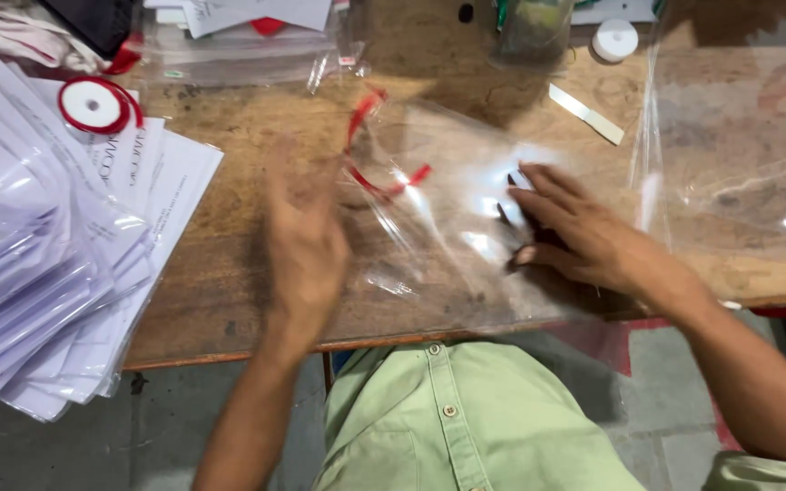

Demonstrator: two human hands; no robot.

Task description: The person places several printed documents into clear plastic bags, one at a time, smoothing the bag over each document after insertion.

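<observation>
A clear plastic bag (452, 195) lies on the wooden table (229, 273) in front of me, with a thin red ribbon (384, 182) curling at its left end. My right hand (575, 227) rests flat on the bag's right part, fingers spread and pointing left. My left hand (302, 236) is motion-blurred just left of the bag, near the ribbon; its fingers look loose and I see nothing held in it.
A slanting stack of white packaged sheets (47, 245) covers the table's left side, with a red ribbon spool (93, 105) on top. More clear bags (739, 155) lie at the right. A white tape roll (614, 38) and a paper strip (587, 113) sit at the back.
</observation>
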